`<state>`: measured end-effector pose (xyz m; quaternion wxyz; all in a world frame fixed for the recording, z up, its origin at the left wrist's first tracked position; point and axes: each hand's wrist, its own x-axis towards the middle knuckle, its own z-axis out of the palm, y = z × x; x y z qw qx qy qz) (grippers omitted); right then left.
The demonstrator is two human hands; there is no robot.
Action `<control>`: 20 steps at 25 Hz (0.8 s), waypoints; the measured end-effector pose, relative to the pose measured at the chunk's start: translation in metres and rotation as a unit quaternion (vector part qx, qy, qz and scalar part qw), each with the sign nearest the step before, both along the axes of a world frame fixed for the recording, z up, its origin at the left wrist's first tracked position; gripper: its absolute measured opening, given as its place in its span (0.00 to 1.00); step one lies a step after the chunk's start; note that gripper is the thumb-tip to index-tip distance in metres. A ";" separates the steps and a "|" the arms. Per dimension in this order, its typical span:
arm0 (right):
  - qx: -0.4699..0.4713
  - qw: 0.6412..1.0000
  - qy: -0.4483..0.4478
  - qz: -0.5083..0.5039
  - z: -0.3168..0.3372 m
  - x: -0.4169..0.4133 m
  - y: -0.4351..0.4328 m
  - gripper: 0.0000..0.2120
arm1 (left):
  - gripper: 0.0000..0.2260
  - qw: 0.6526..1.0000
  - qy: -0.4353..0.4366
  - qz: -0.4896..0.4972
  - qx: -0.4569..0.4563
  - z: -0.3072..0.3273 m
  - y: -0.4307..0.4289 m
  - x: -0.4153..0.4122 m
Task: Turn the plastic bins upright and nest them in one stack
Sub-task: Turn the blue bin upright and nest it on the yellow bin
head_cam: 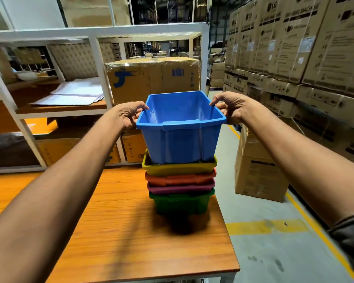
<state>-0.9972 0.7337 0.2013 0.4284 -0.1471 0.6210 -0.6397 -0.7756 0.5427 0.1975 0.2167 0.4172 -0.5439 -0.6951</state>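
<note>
A person's left hand [129,116] and right hand [231,108] pinch opposite rims of an upright blue bin [180,127], fingers curled over each lip. Below the fingers, its base sits in the yellow bin [178,168] topping a nested stack on the table [131,231]. The bin looks light, rigid and smooth-walled; the rim lips seem the surest hold.

Below our left hand [127,115] we see a wooden table [131,231]. Left of that hand and beyond it stands a white shelving frame [98,64] with white paper sheets [76,92] on one shelf. Beyond and between both hands sits a taped cardboard box [153,78]. Under our right hand [231,108] an open carton [260,174] stands on the floor near a yellow floor line [268,226]. To that hand's right rise stacked LG cartons [294,48].
</note>
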 end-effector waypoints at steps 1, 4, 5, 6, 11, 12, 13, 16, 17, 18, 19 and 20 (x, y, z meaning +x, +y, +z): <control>-0.004 1.000 -0.007 0.000 -0.005 -0.004 -0.004 0.09 | 0.12 1.000 -0.011 0.001 -0.008 -0.002 0.002 0.000; -0.016 1.000 -0.024 -0.005 -0.017 -0.010 -0.012 0.12 | 0.07 0.999 -0.026 0.010 -0.024 -0.010 0.001 -0.004; -0.021 0.999 -0.026 -0.003 -0.018 -0.010 -0.014 0.12 | 0.06 0.999 -0.031 0.016 -0.027 -0.012 0.001 -0.004; -0.023 0.999 -0.024 -0.003 -0.019 -0.009 -0.015 0.13 | 0.06 0.999 -0.034 0.019 -0.027 -0.012 -0.001 -0.005; -0.029 0.999 -0.023 -0.014 -0.021 -0.008 -0.021 0.18 | 0.12 0.998 -0.055 0.015 -0.040 -0.012 -0.008 -0.009; -0.028 0.999 -0.020 -0.014 -0.022 -0.006 -0.021 0.16 | 0.13 0.998 -0.056 0.015 -0.037 -0.014 -0.009 -0.009; -0.026 0.999 -0.021 -0.013 -0.024 -0.005 -0.022 0.15 | 0.12 0.998 -0.053 0.013 -0.032 -0.015 -0.010 -0.009; -0.007 1.000 -0.025 -0.013 -0.035 -0.004 -0.023 0.12 | 0.07 0.998 -0.058 0.012 -0.016 -0.025 -0.011 -0.008; 0.001 1.000 -0.022 -0.014 -0.039 -0.003 -0.023 0.12 | 0.06 0.998 -0.066 0.013 -0.013 -0.030 -0.010 -0.008; 0.010 1.000 -0.020 -0.015 -0.043 -0.003 -0.024 0.11 | 0.06 0.997 -0.069 0.012 -0.009 -0.033 -0.010 -0.008; 0.017 1.000 -0.020 -0.017 -0.046 -0.003 -0.024 0.11 | 0.06 0.997 -0.070 0.013 -0.008 -0.036 -0.009 -0.008; 0.022 0.999 -0.020 -0.019 -0.048 -0.003 -0.024 0.10 | 0.06 0.998 -0.066 0.014 -0.007 -0.039 -0.007 -0.009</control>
